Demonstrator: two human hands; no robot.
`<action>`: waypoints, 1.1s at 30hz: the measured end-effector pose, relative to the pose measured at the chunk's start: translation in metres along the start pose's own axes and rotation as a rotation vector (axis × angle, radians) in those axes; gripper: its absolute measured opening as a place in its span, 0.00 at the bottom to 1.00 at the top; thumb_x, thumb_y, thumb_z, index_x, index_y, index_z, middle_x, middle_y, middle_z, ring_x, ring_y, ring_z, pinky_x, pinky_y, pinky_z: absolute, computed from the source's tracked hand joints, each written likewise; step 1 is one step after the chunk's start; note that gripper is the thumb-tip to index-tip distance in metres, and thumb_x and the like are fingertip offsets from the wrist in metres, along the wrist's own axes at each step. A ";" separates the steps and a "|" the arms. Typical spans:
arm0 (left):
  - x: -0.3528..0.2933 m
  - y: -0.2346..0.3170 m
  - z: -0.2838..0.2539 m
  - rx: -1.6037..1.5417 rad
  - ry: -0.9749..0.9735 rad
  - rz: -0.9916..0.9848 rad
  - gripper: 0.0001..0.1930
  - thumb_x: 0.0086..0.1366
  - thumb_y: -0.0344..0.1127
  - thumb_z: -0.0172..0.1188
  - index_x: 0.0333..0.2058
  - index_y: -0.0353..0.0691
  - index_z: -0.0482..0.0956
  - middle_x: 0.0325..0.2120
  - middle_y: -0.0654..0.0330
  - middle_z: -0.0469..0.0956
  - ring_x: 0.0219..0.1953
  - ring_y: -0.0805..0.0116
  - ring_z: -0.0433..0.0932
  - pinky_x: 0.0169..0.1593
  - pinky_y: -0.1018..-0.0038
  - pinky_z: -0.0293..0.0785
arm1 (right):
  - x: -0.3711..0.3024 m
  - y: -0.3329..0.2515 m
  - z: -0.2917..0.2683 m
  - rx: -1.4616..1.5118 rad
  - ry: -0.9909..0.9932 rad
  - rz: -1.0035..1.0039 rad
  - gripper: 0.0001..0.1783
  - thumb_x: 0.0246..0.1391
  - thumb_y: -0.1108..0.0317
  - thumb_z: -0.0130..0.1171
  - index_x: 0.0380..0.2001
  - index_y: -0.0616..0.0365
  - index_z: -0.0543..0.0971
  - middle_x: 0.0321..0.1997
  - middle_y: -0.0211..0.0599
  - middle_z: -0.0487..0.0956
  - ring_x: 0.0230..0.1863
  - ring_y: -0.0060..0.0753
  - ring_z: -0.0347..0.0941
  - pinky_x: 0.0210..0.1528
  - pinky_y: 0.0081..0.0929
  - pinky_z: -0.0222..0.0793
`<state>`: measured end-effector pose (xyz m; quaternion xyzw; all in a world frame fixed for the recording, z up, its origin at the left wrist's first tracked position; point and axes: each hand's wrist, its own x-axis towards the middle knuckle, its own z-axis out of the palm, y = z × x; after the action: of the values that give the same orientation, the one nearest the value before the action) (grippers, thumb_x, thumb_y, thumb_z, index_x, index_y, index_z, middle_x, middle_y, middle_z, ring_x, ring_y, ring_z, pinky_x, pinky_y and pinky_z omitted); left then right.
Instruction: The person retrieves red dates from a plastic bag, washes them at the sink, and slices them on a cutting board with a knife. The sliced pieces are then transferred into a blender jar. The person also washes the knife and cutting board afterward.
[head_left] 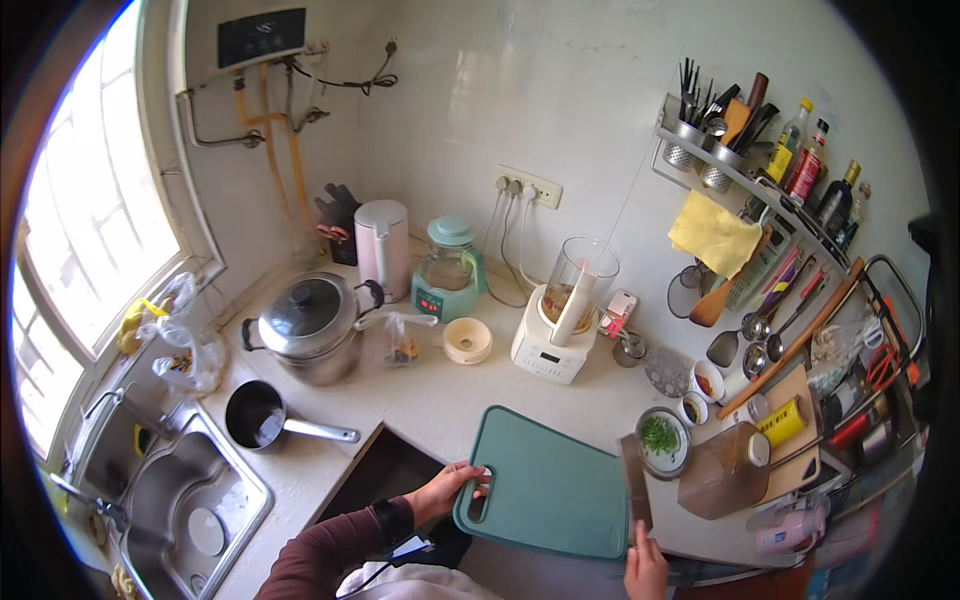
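My left hand (449, 490) is closed round the edge of a green cutting board (550, 482), its fingers through the slot handle at the board's left end. The board is tilted above the front of the counter. At its right end my right hand (646, 568) grips the handle of a wide-bladed kitchen knife (635, 480), whose blade points away from me along the board's right edge. Just right of the blade stands a bowl of chopped green herbs (660, 435). Behind the board is a white blender (553, 340) with a clear jug holding some food.
A sink (200, 500) and a small saucepan (256, 414) are at left. Behind stand a steel pot (308, 318), a pink kettle (383, 250) and a green glass-jug kettle (449, 268). Small bowls (706, 381), a brown container (725, 470) and hanging utensils crowd the right.
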<state>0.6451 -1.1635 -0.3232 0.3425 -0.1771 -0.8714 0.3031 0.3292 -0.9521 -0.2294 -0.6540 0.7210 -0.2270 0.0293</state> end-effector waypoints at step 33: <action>0.162 0.021 -0.055 1.231 0.570 0.582 0.20 0.59 0.41 0.57 0.46 0.35 0.72 0.42 0.45 0.74 0.47 0.49 0.71 0.53 0.62 0.67 | 0.155 0.072 0.174 -0.051 -0.308 -0.115 0.27 0.47 0.68 0.61 0.53 0.47 0.72 0.32 0.37 0.69 0.35 0.40 0.70 0.34 0.36 0.68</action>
<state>0.5983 -1.2906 -0.4301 0.6029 -0.6322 -0.3758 0.3091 0.2993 -1.1472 -0.3721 -0.7217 0.6750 -0.1068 0.1100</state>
